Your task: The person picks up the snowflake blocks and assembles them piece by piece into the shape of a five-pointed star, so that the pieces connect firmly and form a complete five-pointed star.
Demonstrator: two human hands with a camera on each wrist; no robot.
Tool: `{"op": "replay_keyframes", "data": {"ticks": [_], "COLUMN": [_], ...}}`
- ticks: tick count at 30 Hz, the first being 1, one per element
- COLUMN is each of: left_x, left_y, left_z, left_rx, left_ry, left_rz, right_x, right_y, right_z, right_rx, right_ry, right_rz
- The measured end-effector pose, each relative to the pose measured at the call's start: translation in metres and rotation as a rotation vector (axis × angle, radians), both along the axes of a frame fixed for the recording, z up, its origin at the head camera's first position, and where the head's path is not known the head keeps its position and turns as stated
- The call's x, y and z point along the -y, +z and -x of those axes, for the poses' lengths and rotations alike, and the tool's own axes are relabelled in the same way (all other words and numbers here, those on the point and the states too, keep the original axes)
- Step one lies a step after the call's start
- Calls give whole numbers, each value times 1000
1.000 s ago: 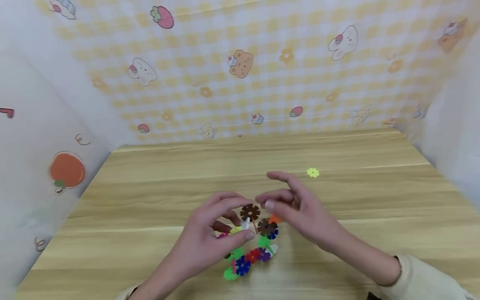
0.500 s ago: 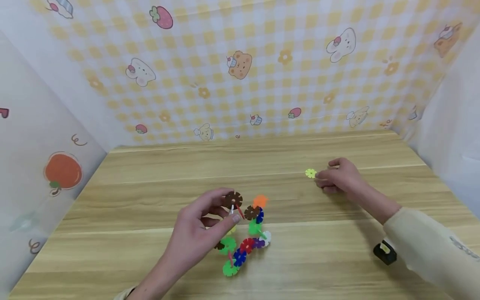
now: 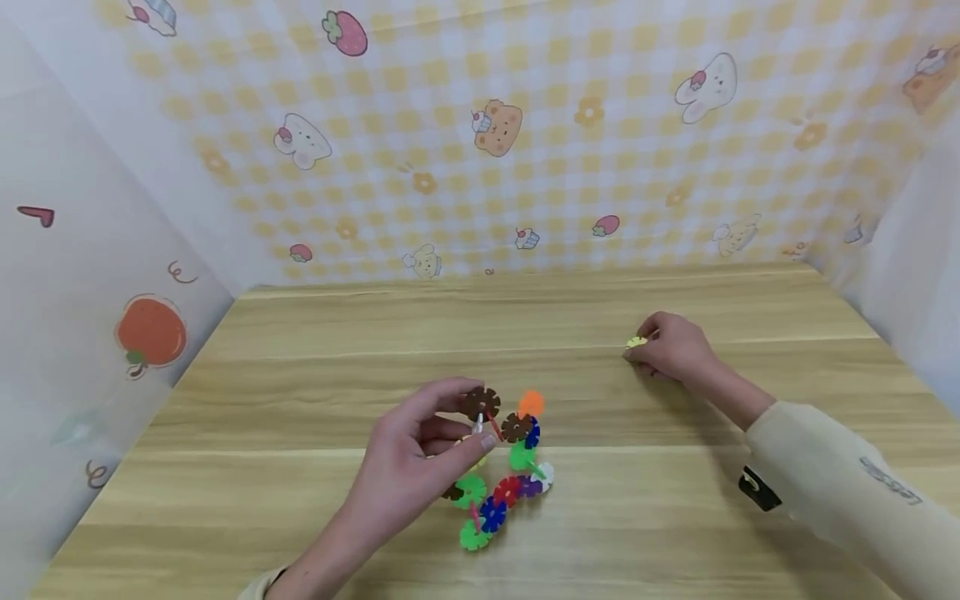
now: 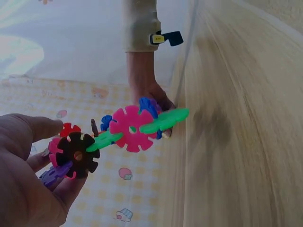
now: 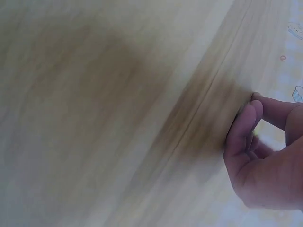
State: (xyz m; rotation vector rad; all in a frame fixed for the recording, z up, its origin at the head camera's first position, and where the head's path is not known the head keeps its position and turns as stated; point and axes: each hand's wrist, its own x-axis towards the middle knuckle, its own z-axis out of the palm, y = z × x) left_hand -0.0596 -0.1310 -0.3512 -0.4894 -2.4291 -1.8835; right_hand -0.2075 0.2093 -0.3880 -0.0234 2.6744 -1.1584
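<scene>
My left hand (image 3: pixel 405 454) grips a chain of interlocking snowflake discs (image 3: pixel 507 492), held between the thumb and fingers near a brown disc (image 3: pixel 482 403). The chain bends round in a loop shape, with an orange disc (image 3: pixel 532 403) at its upper right. Up close in the left wrist view, a pink disc (image 4: pixel 120 128) and a dark brown disc (image 4: pixel 75 146) slot into green ones. Farther off on the right, my right hand (image 3: pixel 675 348) pinches a loose yellow snowflake disc (image 3: pixel 636 342), which is tilted at the tabletop. Fingers mostly hide that disc in the right wrist view.
The wood-grain table (image 3: pixel 337 333) spreads beneath both hands. A yellow-checked cloth (image 3: pixel 450 208) with cartoon prints stands along its back edge, and pale sheets (image 3: pixel 67 292) flank the sides. A dark wrist device (image 3: pixel 759 489) hangs by the right sleeve.
My right hand has left the chain, reached forward and right, and taken hold of the yellow disc. The left hand still holds the chain, which has shifted slightly.
</scene>
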Motion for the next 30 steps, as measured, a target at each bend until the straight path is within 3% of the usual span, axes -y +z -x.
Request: {"op": "replay_keyframes", "data": {"ticks": [7, 13, 17, 20, 25, 30], "left_x": [-2, -2, -1, -1, -4, -6], "left_y": [-2, -4, -5, -5, -5, 0], "left_z": [-1, -2, -3, -3, -2, -4], "left_rx": [-2, -56, -76, -84, -89, -49], "left_ry": [12, 26, 43, 48, 28, -2], "left_rz": [-10, -30, -32, -46, -112, -176], "right_x": [2, 28, 53, 68, 89, 97], "right_y": [1, 19, 34, 44, 48, 47], "right_z": [-9, -51, -83, -104, -128, -137], "right_rx": [-59, -83, -77, -71, -109, -157], "right_ry": [95, 137, 152, 227, 318, 335], "right_rz": [10, 152, 368, 489, 534, 534]}}
